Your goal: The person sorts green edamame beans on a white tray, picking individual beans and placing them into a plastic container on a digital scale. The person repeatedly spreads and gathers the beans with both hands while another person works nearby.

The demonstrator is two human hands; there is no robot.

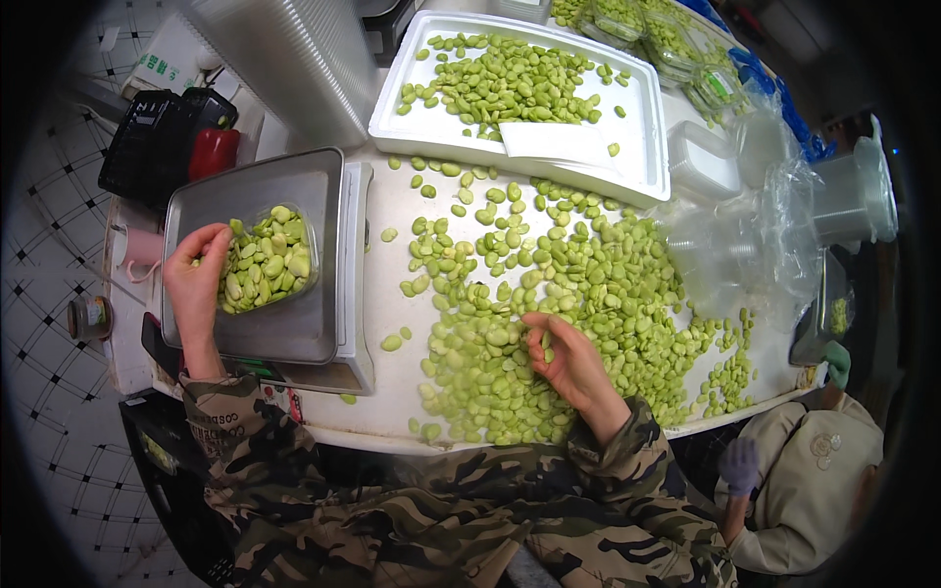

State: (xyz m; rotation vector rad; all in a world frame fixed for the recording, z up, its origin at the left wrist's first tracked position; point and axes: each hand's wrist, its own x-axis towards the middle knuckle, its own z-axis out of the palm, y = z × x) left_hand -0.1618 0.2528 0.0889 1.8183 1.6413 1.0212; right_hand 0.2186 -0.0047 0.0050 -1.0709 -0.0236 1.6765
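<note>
Shelled broad beans (617, 294) lie in a wide heap over the white table (390, 279). On the metal pan (294, 165) of a weighing scale (356, 294) rests a clear plastic tub (316, 257) heaped with beans. My left hand (197, 268) is at the tub's left edge, thumb and fingertips together by the beans; whether it pinches one is hidden. Over the heap, my right hand (570, 360) has curled fingers with a bean (547, 347) held against them.
A white foam tray (654, 147) of beans stands at the back. Tall stacks of clear tubs (294, 66) rise behind the scale; nested plastic containers (713, 250) lie at the right. Filled tubs (669, 44) sit at the back right. A gloved co-worker (809, 478) is at the lower right.
</note>
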